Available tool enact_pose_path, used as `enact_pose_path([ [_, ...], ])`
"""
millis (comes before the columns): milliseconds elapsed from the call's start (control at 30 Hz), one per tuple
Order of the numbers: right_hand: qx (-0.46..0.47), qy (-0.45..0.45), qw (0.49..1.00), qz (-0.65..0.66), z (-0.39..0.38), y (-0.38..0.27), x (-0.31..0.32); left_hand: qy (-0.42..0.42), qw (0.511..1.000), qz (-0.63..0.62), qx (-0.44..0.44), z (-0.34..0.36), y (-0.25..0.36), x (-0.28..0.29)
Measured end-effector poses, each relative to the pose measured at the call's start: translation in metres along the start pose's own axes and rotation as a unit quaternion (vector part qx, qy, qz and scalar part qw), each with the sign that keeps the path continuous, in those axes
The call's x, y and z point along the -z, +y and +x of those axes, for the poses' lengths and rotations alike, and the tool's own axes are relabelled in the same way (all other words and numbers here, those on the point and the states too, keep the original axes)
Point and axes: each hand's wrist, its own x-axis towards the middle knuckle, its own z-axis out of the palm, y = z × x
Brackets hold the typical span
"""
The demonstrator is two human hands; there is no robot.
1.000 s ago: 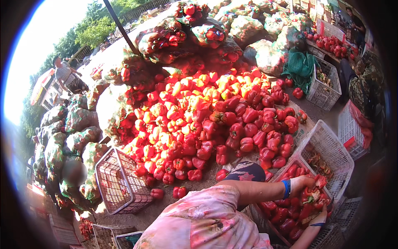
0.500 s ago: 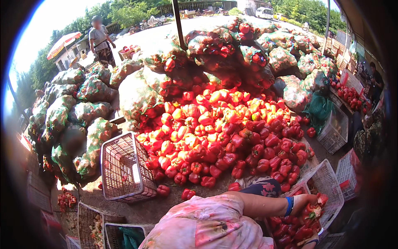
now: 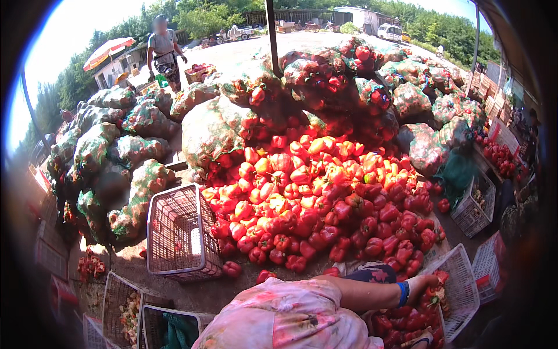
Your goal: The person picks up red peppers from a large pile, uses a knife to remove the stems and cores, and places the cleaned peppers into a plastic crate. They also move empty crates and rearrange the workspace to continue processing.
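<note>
My left hand, with a blue band at the wrist, reaches right over a crate of red peppers. Its fingers are closed on a red bell pepper, of which only a part shows. Low at the picture's edge, my right hand is among the peppers; its fingers are mostly hidden, and what it holds, if anything, cannot be made out. Beside the crate leans a pale plastic crate. A large heap of red bell peppers lies on the ground in front of me.
An upright plastic crate stands left of the heap. Stuffed net sacks are piled left and behind. Lower left are a crate with pale scraps and a crate with green netting. A person stands at the far left.
The view has shifted, so the heap and sacks sit lower and farther right. My left hand has moved slightly left relative to the crates, with the pepper. The far person now shows something green in hand.
</note>
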Motion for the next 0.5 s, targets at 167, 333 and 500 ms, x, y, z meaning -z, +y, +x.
enact_pose_path([
  [167,0.016,0.113,0.993,0.021,0.031,0.041,0.092,0.060,0.998,-0.021,0.013,0.035,-0.005,-0.005],
  [333,0.192,0.076,0.975,0.083,0.021,-0.001,0.079,0.035,0.997,-0.008,0.065,0.073,0.015,0.033],
  [500,0.262,0.000,0.961,-0.089,-0.016,-0.017,0.091,0.062,0.986,0.119,0.101,0.119,-0.023,0.011],
])
